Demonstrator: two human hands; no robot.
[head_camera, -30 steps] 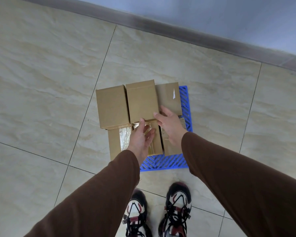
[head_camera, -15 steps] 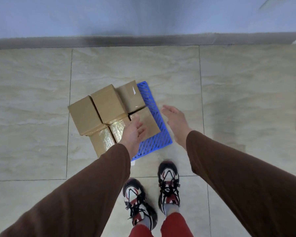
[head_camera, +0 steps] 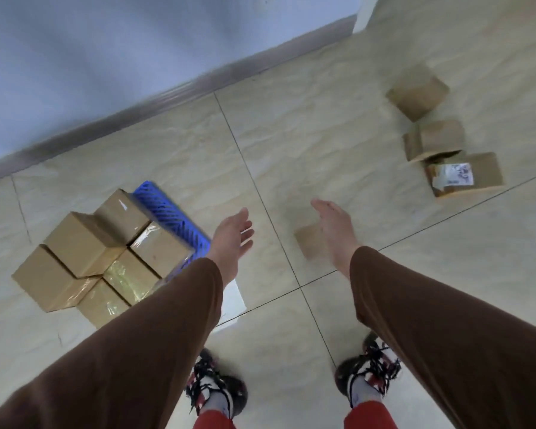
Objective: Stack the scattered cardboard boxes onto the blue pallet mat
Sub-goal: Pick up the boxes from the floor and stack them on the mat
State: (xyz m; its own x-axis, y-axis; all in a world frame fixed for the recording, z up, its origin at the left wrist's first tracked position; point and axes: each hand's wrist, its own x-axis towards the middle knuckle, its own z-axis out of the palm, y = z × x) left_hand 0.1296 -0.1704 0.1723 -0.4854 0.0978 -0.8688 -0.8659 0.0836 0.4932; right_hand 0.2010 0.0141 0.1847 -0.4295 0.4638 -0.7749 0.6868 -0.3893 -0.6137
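Note:
Several brown cardboard boxes (head_camera: 84,239) sit packed together on the blue pallet mat (head_camera: 171,218) at the left, two of them raised above the others. My left hand (head_camera: 232,239) hovers open just right of the mat, holding nothing. My right hand (head_camera: 334,233) is open too, above a small loose box (head_camera: 310,243) on the floor, which it partly hides. Three more loose boxes lie at the far right: one (head_camera: 418,91) near the wall, one (head_camera: 437,139) below it, and one with a white label (head_camera: 468,178).
The floor is pale marbled tile with dark grout lines. A grey skirting board (head_camera: 174,91) and a blue-grey wall run along the top left. A white sheet (head_camera: 232,301) lies by the mat's near corner. My two shoes (head_camera: 217,388) stand at the bottom.
Both hands have left the stacked boxes and swung right, empty. The view has turned right, so the mat now sits at the left and loose boxes have come into sight.

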